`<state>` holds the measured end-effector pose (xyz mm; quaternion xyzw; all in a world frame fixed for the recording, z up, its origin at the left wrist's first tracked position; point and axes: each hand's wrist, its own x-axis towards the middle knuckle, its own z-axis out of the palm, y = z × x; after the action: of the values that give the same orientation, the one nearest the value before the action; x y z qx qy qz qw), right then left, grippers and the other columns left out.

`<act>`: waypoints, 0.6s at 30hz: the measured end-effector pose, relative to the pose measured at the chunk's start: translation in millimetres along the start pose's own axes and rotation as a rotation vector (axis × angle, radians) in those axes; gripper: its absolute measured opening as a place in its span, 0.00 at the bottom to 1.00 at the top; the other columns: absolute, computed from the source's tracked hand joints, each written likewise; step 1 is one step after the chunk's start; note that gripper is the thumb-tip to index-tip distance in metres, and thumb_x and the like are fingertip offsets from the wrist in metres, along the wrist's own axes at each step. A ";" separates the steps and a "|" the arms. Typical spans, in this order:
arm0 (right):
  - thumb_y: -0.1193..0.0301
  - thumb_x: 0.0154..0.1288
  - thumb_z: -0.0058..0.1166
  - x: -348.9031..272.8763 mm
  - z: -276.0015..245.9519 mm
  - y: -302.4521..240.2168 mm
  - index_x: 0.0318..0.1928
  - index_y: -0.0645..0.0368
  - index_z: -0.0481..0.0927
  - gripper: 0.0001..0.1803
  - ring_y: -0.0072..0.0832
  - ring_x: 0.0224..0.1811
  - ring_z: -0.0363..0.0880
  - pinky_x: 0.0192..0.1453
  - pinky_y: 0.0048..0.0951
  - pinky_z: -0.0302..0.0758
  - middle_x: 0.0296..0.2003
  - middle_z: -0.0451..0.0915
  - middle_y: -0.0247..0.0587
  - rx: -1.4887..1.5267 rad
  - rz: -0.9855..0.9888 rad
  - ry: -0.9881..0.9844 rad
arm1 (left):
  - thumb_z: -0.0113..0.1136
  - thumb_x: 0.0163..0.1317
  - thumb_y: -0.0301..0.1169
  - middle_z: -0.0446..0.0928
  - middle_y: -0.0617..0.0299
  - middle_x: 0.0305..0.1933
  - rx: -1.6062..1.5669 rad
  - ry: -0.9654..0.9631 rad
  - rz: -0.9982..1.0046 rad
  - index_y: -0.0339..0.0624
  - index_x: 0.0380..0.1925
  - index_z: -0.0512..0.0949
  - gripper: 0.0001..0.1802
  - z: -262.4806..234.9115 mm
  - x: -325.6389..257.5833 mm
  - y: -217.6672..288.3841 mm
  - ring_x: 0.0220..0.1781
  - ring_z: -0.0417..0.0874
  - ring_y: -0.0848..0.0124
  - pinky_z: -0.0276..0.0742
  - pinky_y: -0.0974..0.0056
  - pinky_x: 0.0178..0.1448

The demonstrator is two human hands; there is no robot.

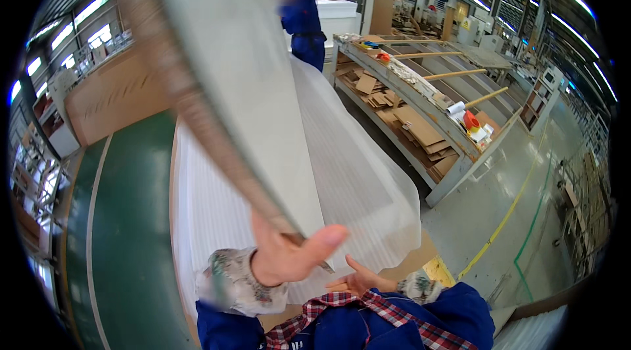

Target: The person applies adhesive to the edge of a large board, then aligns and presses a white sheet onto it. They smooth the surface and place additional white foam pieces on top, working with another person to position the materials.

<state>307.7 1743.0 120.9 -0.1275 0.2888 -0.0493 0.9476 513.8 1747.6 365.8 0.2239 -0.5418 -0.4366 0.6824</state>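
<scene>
The white panel [243,80] is best kept steady by the left hand [289,255], clamped on its lower edge, while the right hand [358,279], fingers apart, is kept flat on the foam sheet [355,172] below.

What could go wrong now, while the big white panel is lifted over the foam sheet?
1. The left hand grips only the near end of the tilted white panel; it might slip or swing.
2. The right hand lies open under that end and could be pinched.
3. A person in blue stands near the far end, so a swinging panel could hit them.
</scene>
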 end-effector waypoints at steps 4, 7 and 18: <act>0.43 0.59 0.42 48.5 22.0 1.9 0.52 0.75 0.60 0.41 0.37 0.54 0.69 0.54 0.29 0.73 0.50 0.68 0.54 0.497 -0.134 -0.255 | 0.57 0.52 0.41 0.64 0.51 0.55 0.139 0.111 0.249 0.31 0.58 0.55 0.38 -18.7 -4.7 -0.8 0.56 0.67 0.63 0.64 0.61 0.57; 0.57 0.58 0.53 69.5 31.9 0.9 0.52 0.77 0.57 0.36 0.40 0.53 0.69 0.59 0.34 0.70 0.50 0.67 0.56 0.665 -0.290 -0.139 | 0.50 0.57 0.43 0.65 0.51 0.57 0.096 0.181 0.321 0.31 0.57 0.57 0.34 -51.1 -4.1 15.4 0.57 0.68 0.62 0.64 0.61 0.58; 0.64 0.60 0.52 117.3 21.4 11.6 0.42 0.64 0.69 0.17 0.31 0.41 0.77 0.46 0.27 0.79 0.39 0.74 0.43 0.629 -0.322 0.035 | 0.51 0.59 0.35 0.72 0.58 0.47 0.082 0.800 0.232 0.34 0.49 0.67 0.21 -132.3 -8.0 70.5 0.46 0.75 0.67 0.73 0.64 0.47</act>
<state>417.0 1739.1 72.1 0.1276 0.2518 -0.2866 0.9155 662.2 1768.7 375.0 0.3404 -0.2725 -0.2132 0.8743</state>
